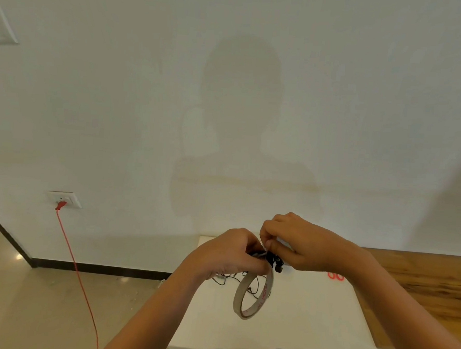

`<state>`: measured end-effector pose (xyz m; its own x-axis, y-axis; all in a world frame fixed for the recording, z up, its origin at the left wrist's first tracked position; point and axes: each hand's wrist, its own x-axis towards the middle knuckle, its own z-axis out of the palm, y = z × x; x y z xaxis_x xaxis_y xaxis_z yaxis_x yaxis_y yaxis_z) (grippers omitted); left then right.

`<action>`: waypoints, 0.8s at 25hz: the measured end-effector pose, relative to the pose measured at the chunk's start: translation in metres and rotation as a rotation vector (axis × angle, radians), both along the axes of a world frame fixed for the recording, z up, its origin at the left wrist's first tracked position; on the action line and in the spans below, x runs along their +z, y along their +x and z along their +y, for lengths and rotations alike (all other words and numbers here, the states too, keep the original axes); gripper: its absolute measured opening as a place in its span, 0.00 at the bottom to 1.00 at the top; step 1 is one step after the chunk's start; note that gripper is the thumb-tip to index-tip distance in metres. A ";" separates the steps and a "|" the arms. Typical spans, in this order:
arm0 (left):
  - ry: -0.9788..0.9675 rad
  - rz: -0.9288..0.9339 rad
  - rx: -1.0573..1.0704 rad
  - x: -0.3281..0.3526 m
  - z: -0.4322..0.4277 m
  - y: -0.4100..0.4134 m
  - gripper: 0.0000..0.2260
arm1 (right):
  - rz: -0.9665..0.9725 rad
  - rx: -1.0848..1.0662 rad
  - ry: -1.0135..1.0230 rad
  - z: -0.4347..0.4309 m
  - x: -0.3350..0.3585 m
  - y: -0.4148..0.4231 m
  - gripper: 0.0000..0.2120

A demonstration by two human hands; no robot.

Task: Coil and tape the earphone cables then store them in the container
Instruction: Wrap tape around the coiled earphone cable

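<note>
Two hands up over white tabletop (pixel 310 314). Left hand (pixel 227 252) grips small coil of black earphone cable (pixel 274 260), beige cardboard-ring tape roll (pixel 254 294) dangling below. Right hand (pixel 298 243) pinches tape end (pixel 268 249) onto coil. Tip imo: keep strip taut, wrap snug.

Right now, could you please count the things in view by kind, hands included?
Hands: 2, left hand and right hand
Tape roll: 1
Earphone bundle, held between both hands: 1
Scissors: 1
Red cord: 1
Wall socket: 1
Total: 7
Loose cables on the table are too tangled to count.
</note>
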<state>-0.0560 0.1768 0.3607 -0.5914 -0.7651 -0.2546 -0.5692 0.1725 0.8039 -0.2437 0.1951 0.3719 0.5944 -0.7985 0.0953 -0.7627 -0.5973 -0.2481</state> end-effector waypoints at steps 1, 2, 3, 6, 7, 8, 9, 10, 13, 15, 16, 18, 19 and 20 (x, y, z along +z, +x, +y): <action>-0.015 -0.003 0.008 0.000 0.001 -0.001 0.13 | -0.003 -0.016 0.015 0.001 0.002 0.001 0.06; -0.023 0.000 0.018 0.001 0.002 -0.002 0.14 | -0.009 -0.033 0.030 0.001 0.004 0.002 0.06; -0.026 0.004 0.029 0.001 0.002 -0.003 0.15 | -0.017 -0.047 0.039 0.002 0.005 0.004 0.05; -0.058 -0.004 0.053 0.000 0.003 -0.004 0.14 | -0.107 -0.070 0.085 -0.001 0.006 0.005 0.05; -0.076 -0.010 0.054 0.001 0.004 -0.004 0.12 | -0.130 -0.083 0.121 -0.003 0.008 0.005 0.06; -0.087 -0.013 0.050 0.001 0.004 -0.004 0.11 | -0.132 -0.097 0.156 -0.006 0.009 0.005 0.06; -0.096 -0.015 0.043 0.000 0.004 -0.003 0.11 | -0.126 -0.106 0.188 -0.008 0.011 0.006 0.06; -0.108 -0.022 0.035 0.000 0.004 -0.003 0.12 | -0.122 -0.110 0.215 -0.011 0.011 0.006 0.06; -0.139 -0.050 0.043 -0.003 0.002 -0.002 0.14 | -0.146 -0.111 0.267 -0.018 0.012 0.007 0.04; -0.172 -0.059 0.070 -0.003 0.001 -0.002 0.14 | -0.197 -0.123 0.290 -0.019 0.008 0.008 0.03; -0.197 -0.071 0.083 -0.003 0.001 -0.002 0.13 | -0.245 -0.132 0.310 -0.019 0.006 0.009 0.03; -0.259 -0.109 0.096 -0.001 0.002 -0.001 0.12 | -0.352 -0.151 0.358 -0.017 0.002 0.011 0.04; -0.288 -0.122 0.094 0.000 0.002 -0.001 0.11 | -0.389 -0.157 0.380 -0.017 0.000 0.010 0.03; -0.317 -0.138 0.089 0.001 0.003 -0.001 0.11 | -0.411 -0.159 0.401 -0.017 -0.002 0.009 0.02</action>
<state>-0.0571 0.1797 0.3618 -0.4956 -0.8658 -0.0688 -0.6926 0.3462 0.6328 -0.2343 0.1778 0.3704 0.4424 -0.8961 -0.0348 -0.6289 -0.2823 -0.7244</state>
